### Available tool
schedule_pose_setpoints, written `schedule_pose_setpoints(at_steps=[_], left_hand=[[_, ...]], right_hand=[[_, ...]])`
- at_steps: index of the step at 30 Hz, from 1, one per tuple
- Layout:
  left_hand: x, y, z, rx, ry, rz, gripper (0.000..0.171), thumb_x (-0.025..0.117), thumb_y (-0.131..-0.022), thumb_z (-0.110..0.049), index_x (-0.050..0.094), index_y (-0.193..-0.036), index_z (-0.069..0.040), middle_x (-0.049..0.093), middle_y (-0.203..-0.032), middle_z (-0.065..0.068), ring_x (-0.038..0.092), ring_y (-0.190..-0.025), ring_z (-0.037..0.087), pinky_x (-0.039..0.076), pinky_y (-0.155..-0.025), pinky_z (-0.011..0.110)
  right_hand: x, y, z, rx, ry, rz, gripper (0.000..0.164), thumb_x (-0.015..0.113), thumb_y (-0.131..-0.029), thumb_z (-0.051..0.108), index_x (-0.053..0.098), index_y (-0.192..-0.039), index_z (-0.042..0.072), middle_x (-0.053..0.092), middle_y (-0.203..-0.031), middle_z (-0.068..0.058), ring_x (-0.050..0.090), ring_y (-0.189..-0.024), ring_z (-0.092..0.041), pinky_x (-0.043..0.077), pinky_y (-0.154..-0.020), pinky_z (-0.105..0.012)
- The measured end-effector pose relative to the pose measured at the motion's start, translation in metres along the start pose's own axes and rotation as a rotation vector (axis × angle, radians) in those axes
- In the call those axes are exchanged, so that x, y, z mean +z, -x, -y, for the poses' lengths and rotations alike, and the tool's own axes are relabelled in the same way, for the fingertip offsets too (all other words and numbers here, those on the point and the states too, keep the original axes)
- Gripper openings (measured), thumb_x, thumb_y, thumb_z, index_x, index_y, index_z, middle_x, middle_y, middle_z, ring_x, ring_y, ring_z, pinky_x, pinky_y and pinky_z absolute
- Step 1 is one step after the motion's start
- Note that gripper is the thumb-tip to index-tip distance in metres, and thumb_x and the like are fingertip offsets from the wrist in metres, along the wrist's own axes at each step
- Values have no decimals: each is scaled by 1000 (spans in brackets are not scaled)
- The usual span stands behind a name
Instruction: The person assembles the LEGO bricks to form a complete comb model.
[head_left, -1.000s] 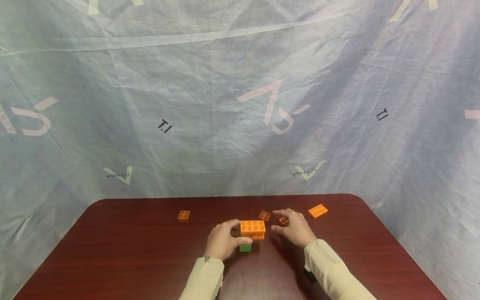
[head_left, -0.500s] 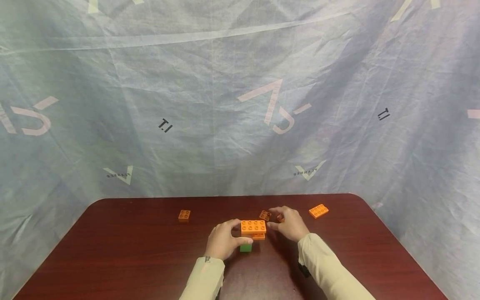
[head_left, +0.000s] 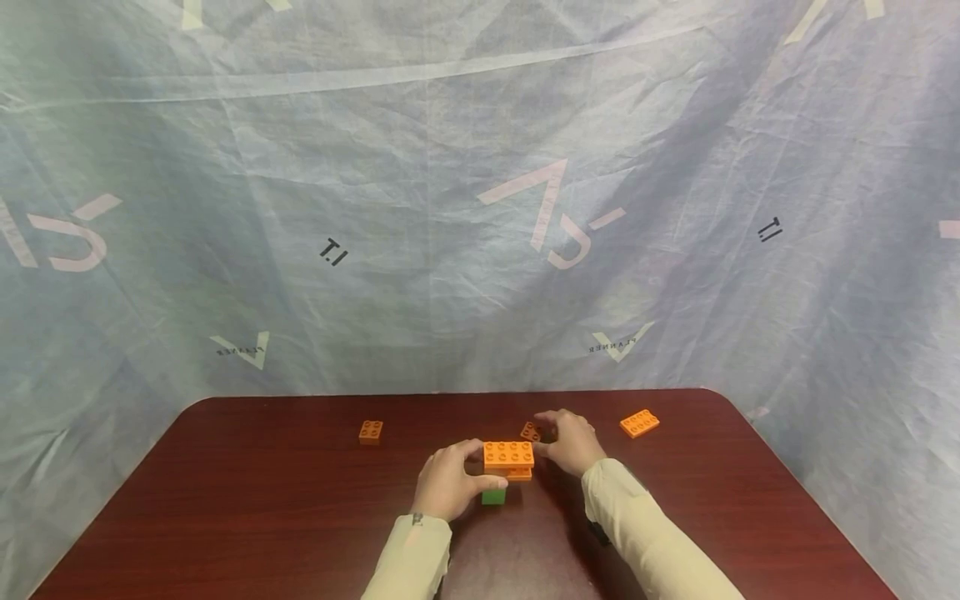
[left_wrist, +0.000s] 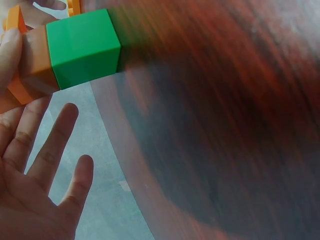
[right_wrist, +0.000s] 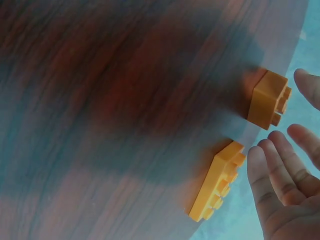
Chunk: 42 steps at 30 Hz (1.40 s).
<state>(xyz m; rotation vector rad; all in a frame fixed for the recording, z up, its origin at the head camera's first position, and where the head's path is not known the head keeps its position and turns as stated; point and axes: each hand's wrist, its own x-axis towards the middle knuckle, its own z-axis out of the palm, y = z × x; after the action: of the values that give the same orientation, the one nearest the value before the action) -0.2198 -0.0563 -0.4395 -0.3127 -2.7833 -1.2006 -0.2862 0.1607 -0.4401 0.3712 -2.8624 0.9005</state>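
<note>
My left hand (head_left: 446, 483) grips a stack of toy building bricks (head_left: 508, 452) between thumb and fingers. An orange eight-stud brick tops the stack; a green brick (left_wrist: 86, 49) is at its bottom end, with brown and orange pieces between. Two other fingers of that hand stretch out away from the stack in the left wrist view. To the right, my right hand (head_left: 573, 442) hovers with its fingers spread beside a small brown-orange four-stud brick (head_left: 530, 431), partly hidden. In the right wrist view, that hand's fingers are apart from a small orange brick (right_wrist: 268, 100).
Another four-stud brick (head_left: 371, 432) lies at the back left of the dark red table (head_left: 247, 508). A flat orange eight-stud brick (head_left: 640, 423) lies at the back right. Behind the table hangs a grey printed cloth (head_left: 420, 317).
My right hand has moved left and slightly away from me, toward the small brick near the stack. An orange brick seen under it earlier is now hidden. My left hand keeps its grip.
</note>
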Motion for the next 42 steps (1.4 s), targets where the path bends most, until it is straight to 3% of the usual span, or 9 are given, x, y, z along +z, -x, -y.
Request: schedule_pose_setpoints(at_steps=[14, 42], left_hand=[[2, 1, 3, 2, 7, -5, 53, 89, -76, -37, 73, -119, -11, 74, -106, 7, 68, -95, 30, 53, -83, 54], [0, 1, 1, 9, -9, -11, 57, 89, -77, -37, 72, -123, -8, 73, -115, 12, 67, -100, 33, 52, -87, 56]], right_hand=[[9, -6, 1, 35, 44, 8, 44, 86, -78, 5, 71, -119, -3, 68, -100, -14, 64, -94, -33, 53, -89, -51], [20, -14, -5, -3, 92, 33, 34, 84, -79, 0, 74, -112, -4, 73, -96, -14, 68, -88, -33, 56, -83, -49]])
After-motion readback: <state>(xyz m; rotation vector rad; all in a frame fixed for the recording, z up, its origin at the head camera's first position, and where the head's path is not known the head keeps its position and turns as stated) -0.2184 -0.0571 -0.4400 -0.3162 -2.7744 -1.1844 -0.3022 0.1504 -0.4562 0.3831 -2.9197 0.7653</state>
